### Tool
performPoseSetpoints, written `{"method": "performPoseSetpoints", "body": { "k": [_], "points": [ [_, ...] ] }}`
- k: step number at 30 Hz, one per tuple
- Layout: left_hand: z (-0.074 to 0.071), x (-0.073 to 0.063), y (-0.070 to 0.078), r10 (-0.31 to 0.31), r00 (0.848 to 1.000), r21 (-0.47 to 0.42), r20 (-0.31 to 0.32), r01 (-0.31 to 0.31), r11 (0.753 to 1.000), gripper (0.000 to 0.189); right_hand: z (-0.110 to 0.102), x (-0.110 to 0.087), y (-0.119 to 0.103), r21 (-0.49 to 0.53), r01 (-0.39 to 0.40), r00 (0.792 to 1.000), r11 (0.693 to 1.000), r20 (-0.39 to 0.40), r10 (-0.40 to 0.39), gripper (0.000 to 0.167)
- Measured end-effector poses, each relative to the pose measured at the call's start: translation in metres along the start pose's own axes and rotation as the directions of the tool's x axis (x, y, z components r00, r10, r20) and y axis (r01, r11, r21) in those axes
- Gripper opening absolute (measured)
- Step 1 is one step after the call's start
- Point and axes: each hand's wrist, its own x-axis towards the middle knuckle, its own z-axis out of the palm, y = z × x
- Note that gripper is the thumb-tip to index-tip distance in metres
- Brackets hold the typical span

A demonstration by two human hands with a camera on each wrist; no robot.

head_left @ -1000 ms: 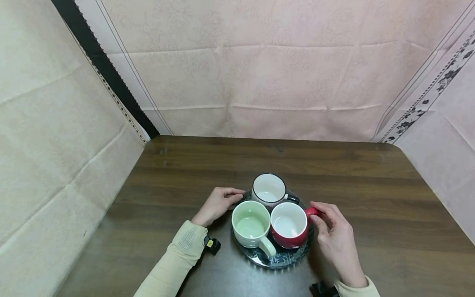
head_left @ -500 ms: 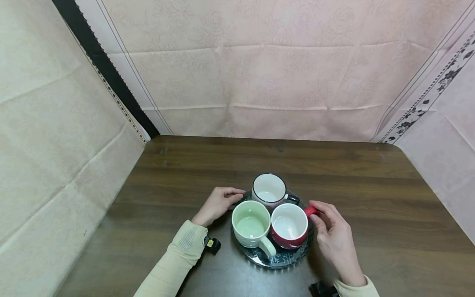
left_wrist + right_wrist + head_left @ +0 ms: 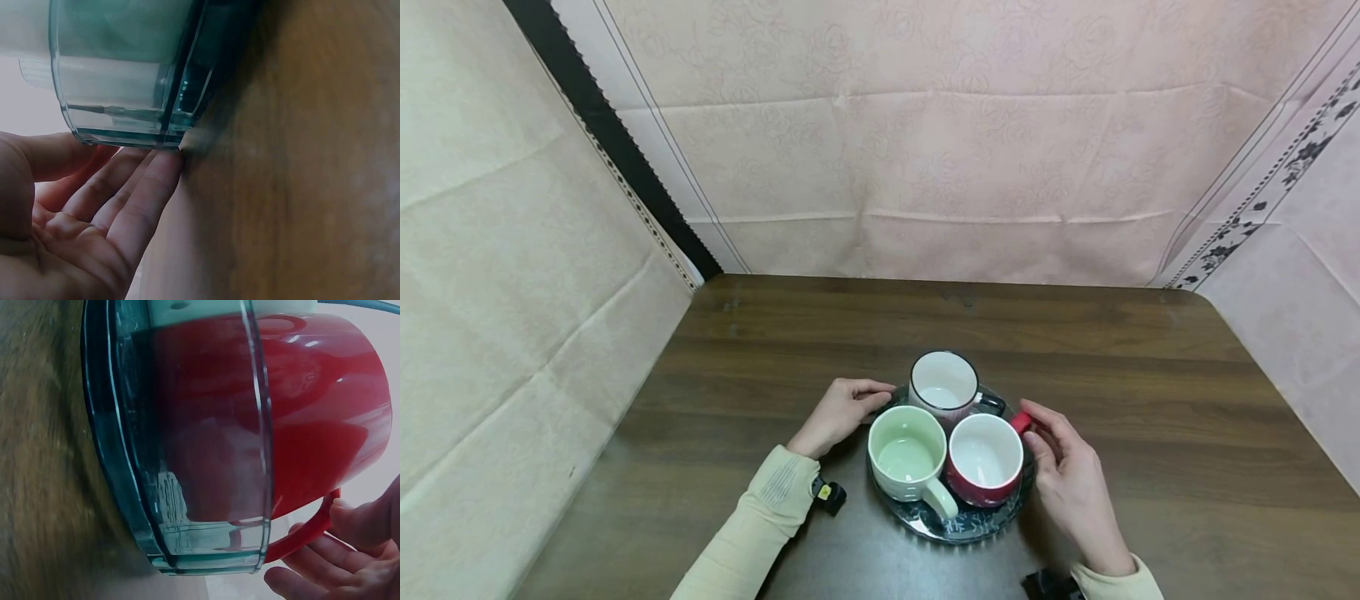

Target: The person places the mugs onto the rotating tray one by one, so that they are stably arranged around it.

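Note:
A round, dark teal tray (image 3: 973, 527) with clear glass walls holds three upright mugs. The pale green mug (image 3: 907, 450) sits front left, the red mug (image 3: 985, 460) on the right, and a white mug (image 3: 944, 385) with a black rim and handle at the back. My right hand (image 3: 1071, 483) pinches the red mug's handle between thumb and fingers; in the right wrist view the handle (image 3: 309, 534) shows beside the tray wall. My left hand (image 3: 842, 412) touches the tray's left side with extended fingers, and in the left wrist view its fingertips (image 3: 165, 165) are right at the glass wall.
The tray rests on a brown wooden table (image 3: 760, 333). Pale cloth (image 3: 962, 167) hangs behind the table and along both sides. A small black camera (image 3: 829, 495) is strapped to the left wrist.
The red mug has turned slightly counterclockwise, its handle shifting toward the back and left. My right hand moves left with the handle. The left hand, tray and other mugs stay still.

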Motion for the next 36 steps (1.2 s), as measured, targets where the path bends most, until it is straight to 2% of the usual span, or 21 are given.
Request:
{"method": "performPoseSetpoints", "body": {
  "k": [9,30,36],
  "points": [
    [0.0,-0.002,0.0,-0.006,1.0,0.001,-0.001,0.006,1.0,0.021,0.001,-0.002,0.0,0.01,-0.04,0.998,0.999,0.051,0.04,0.04],
    [0.0,-0.002,-0.002,-0.009,1.0,-0.001,0.003,0.009,1.0,0.021,-0.001,-0.004,-0.001,0.008,-0.046,0.998,0.999,0.039,0.046,0.037],
    [-0.003,-0.002,-0.005,-0.015,1.0,0.003,-0.003,0.015,1.0,0.021,-0.008,-0.004,-0.007,-0.013,-0.034,0.998,0.999,0.051,0.034,0.038]
  ]
}}
